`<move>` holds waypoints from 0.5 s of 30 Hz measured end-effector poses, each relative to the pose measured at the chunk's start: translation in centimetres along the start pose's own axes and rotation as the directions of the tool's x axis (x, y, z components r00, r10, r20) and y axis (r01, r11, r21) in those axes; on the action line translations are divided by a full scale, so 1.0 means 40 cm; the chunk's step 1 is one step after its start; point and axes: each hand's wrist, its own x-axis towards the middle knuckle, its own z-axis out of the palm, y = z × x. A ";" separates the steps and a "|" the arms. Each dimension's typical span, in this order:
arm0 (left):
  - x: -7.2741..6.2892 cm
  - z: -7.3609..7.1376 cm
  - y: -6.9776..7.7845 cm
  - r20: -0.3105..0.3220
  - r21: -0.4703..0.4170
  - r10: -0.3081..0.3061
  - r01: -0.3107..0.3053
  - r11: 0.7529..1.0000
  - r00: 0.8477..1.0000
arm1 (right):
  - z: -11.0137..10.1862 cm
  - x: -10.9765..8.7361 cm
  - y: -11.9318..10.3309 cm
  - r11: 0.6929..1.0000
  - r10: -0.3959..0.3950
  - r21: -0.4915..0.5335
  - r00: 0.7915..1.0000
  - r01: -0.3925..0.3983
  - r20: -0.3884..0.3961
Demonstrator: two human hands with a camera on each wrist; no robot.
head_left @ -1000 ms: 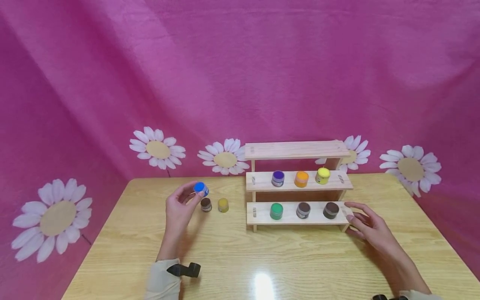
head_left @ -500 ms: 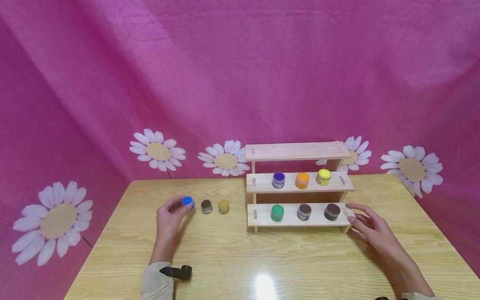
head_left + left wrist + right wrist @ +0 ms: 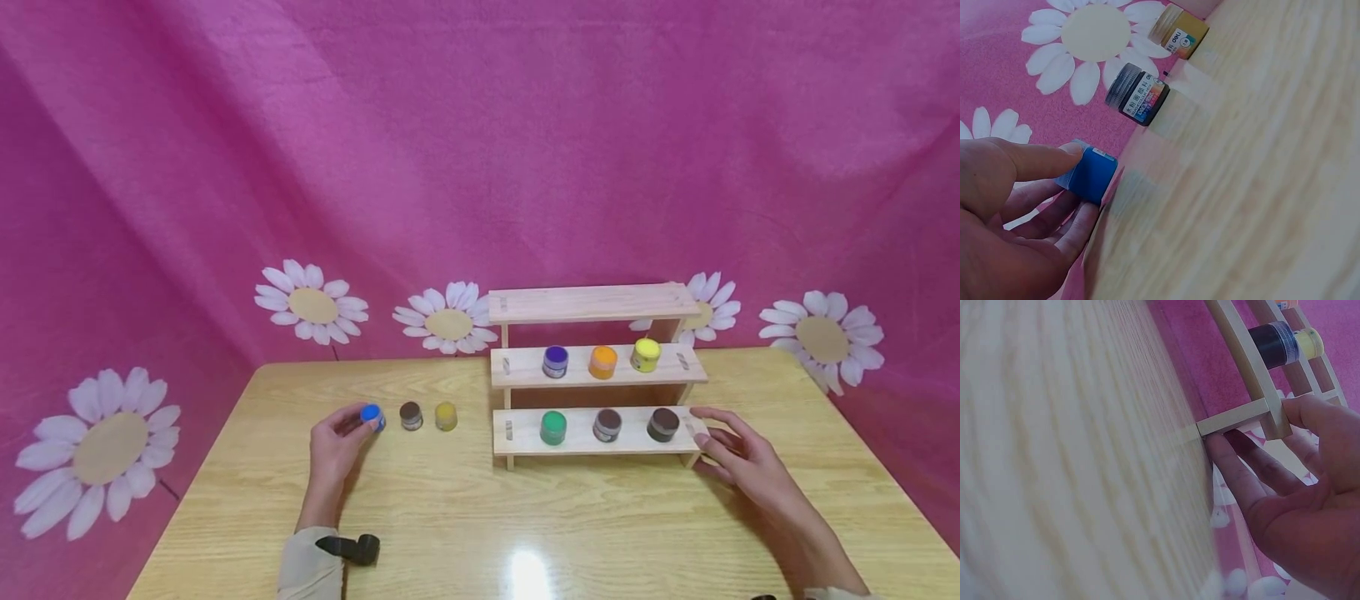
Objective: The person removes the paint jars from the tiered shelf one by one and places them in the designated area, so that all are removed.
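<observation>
Two hands at work, both touching something. Left hand: thumb on one side of the blue jar, curled fingertips on the other, a pinch high near the lid. Jar close to upright, its base at or very near the wood; full contact not certain. Right hand: thumb and fingers gripping round the right end of the lowest step of the wooden rack, some fingertips low at the leg.

Next out: brown jar just beside the blue one, a small gap between; ochre jar beyond it. Row of three, roughly parallel to the table's back edge, blue nearest the back left corner of the table.

Rack toward the back edge, right of centre. Middle step, left end to right: purple jar, orange jar, yellow jar. Lowest step: green jar, grey-brown jar, dark jar, the last nearest the right hand.

Handling, my judgement: level the blue jar's base before the pinch loosens; spread thumb and fingers evenly so it does not tip or drag; keep knuckles off the brown jar. Right hand best light and steady, since a nudge there could shake six standing jars.
</observation>
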 end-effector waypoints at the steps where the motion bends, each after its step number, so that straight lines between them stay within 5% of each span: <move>1: 0.001 -0.001 -0.002 -0.003 0.007 0.006 -0.006 1.000 1.000 | 0.001 0.001 -0.001 1.000 0.001 -0.001 1.000 -0.001 -0.001; 15: 0.002 0.000 -0.001 0.046 -0.003 -0.037 0.037 0.999 0.998 | 0.002 0.000 -0.007 1.000 0.004 -0.010 1.000 -0.004 -0.003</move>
